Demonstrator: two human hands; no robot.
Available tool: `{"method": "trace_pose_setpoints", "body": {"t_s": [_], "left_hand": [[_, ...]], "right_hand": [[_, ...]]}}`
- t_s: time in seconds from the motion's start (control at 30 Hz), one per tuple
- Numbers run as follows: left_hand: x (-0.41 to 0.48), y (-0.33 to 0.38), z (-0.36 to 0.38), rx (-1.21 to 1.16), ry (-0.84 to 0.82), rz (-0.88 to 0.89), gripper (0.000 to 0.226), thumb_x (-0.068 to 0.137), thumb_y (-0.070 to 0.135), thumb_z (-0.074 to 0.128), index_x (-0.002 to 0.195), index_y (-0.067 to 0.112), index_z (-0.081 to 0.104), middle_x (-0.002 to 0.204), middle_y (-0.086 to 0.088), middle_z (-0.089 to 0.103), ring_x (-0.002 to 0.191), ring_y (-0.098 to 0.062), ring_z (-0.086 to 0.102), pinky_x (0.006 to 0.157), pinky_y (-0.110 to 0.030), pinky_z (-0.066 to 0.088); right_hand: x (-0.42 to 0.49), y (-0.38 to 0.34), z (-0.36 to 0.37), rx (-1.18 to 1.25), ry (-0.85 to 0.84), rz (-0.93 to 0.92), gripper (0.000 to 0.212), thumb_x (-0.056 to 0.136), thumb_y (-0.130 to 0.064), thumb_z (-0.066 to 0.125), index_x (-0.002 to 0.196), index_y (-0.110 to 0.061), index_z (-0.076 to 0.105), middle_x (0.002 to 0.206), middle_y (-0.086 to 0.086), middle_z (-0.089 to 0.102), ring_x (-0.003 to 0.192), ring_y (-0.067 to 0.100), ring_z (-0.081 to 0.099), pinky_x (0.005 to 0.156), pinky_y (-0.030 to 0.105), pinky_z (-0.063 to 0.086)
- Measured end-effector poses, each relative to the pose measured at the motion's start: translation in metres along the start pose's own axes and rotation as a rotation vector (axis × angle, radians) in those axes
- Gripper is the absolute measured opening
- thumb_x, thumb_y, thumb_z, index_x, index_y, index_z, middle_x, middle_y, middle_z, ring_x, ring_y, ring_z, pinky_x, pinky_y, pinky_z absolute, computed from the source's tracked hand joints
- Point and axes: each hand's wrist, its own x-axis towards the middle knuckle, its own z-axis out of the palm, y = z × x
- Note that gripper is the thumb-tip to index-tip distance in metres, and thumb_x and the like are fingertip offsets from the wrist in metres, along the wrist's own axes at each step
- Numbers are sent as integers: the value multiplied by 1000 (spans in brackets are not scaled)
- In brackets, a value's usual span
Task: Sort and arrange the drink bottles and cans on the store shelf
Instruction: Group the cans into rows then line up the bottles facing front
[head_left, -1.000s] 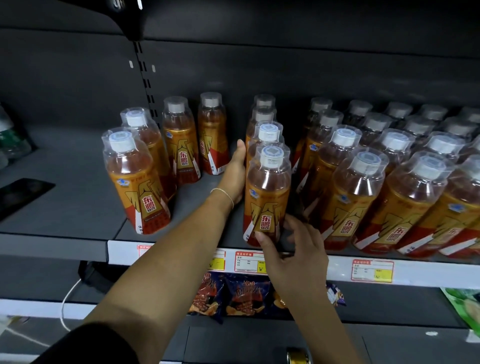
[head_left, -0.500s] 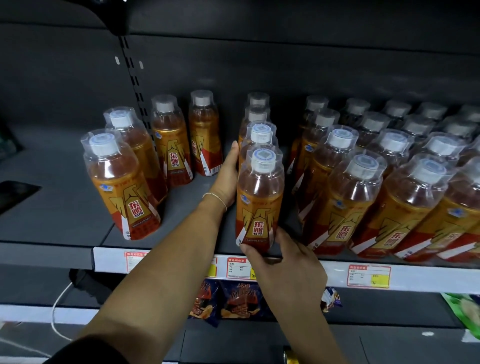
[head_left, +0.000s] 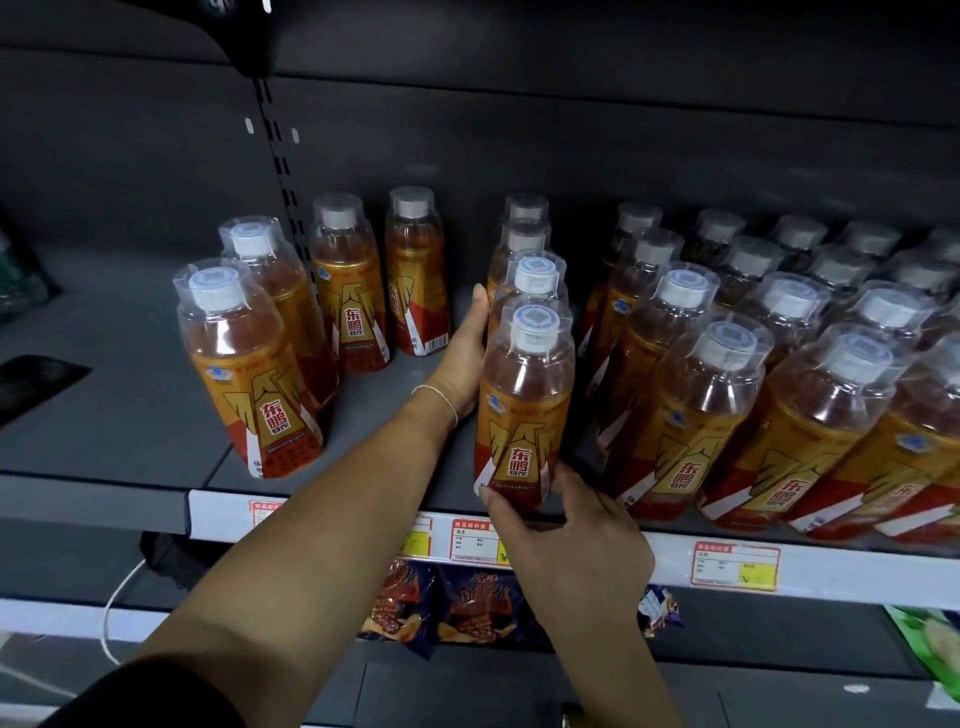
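Mid-task, roughly half done by my read. Right block (head_left: 727, 405) of orange drink bottles is tidy: packed in straight files, labels mostly front, nothing to fix that shows.

Middle row (head_left: 527, 249) is a single file running front to back, and it looks like the one being squared up now. Left hand (head_left: 462, 358) lies flat along the row's left side, fingers (head_left: 480, 306) straight and pressed together, touching the bottles behind the front one. Right hand (head_left: 566, 540) grips the base of the front bottle (head_left: 524, 410), thumb on the left of the base, fingers curled round the right. That bottle stands upright at the front edge of the shelf (head_left: 130, 415), just above the price rail (head_left: 735, 566). A gap separates this row from the right block, so it likely needs sliding right to close up.

Left to do: four loose bottles (head_left: 249, 374) on the left, staggered on a diagonal, apart from one another, not in a file. The turned bottle (head_left: 418, 280) at the back shows its barcode outward. These need lining up and facing.

No cans in view. Snack packs (head_left: 467, 603) on the lower shelf and a dark flat object (head_left: 36, 379) at far left are not part of this.
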Motion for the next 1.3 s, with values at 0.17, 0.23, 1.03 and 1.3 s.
{"method": "trace_pose_setpoints", "body": {"t_s": [0.17, 0.23, 1.03, 1.3], "left_hand": [[-4, 2, 16, -49, -22, -1, 82, 91, 68, 35, 150, 11, 32, 156, -15, 28, 144, -31, 27, 117, -44, 27], [-4, 3, 20, -88, -40, 8, 70, 95, 64, 30, 139, 12, 48, 147, -13, 42, 134, -23, 42, 108, -39, 42], [3, -3, 43, -218, -154, -3, 59, 100, 57, 25, 129, 12, 53, 137, -11, 34, 122, -20, 41, 80, -26, 56], [1, -6, 40, -175, -209, 46, 67, 106, 45, 20, 151, -3, 6, 124, -18, 29, 113, -23, 36, 71, -22, 56]], "right_hand": [[1, 4, -3, 23, 4, 24, 64, 66, -74, 67, 98, -20, 77, 82, -7, 74, 74, 16, 69, 63, 25, 49], [2, 5, -5, 23, 11, 23, 63, 65, -73, 68, 95, -18, 77, 79, -6, 74, 73, 17, 68, 61, 25, 49], [7, 25, -15, 68, 26, 16, 59, 68, -70, 66, 91, -17, 77, 76, -5, 72, 68, 16, 68, 58, 24, 49], [8, 26, -15, 78, 60, -12, 59, 68, -69, 65, 90, -15, 77, 75, -5, 72, 67, 16, 68, 59, 23, 50]]}}
